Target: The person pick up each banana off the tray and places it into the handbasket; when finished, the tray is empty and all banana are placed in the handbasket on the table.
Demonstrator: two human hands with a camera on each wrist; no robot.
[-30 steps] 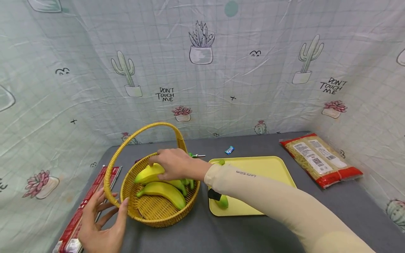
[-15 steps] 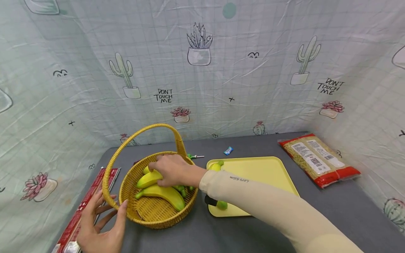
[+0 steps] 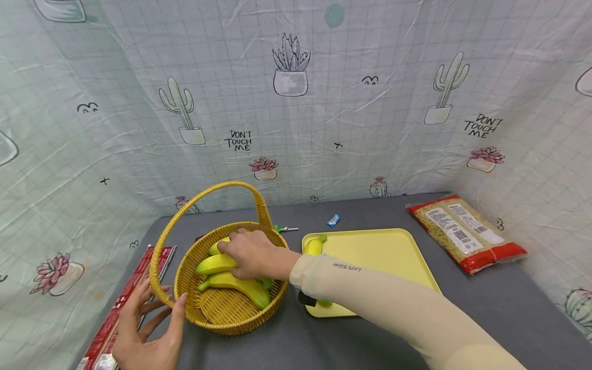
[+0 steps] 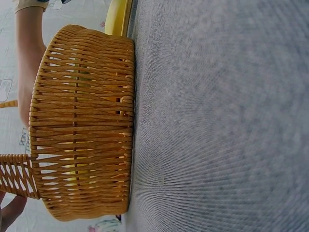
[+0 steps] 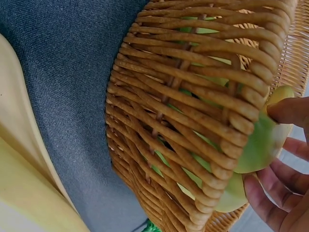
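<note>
A yellow wicker basket [image 3: 231, 329] with a tall arched handle stands at the left of the table. My left hand [image 3: 150, 329] pinches the near foot of the handle, thumb on one side and fingers on the other. Inside the basket my right hand [image 3: 252, 252] grips a banana [image 3: 215, 265], its thumb and fingers around it in the right wrist view. Another banana [image 3: 238, 289] lies in front of this one, and a further banana [image 3: 217, 245] shows behind it. The right palm hides the stem ends. The left wrist view shows the basket's woven side [image 4: 82, 125].
To the right is a yellow tray [image 3: 379, 246] bearing a banana [image 3: 314, 245], partly covered by the right sleeve. A red-ended food bag [image 3: 467, 234] lies beyond it. Long red packs [image 3: 125, 308] lie left of the basket. A blue wrapped candy [image 3: 334, 221] and a green-topped stick [image 3: 285, 229] sit behind.
The right hand has lowered the banana slightly and brought it nearer the front banana. The banana at the back has come into view. The left hand has kept its hold on the handle.
</note>
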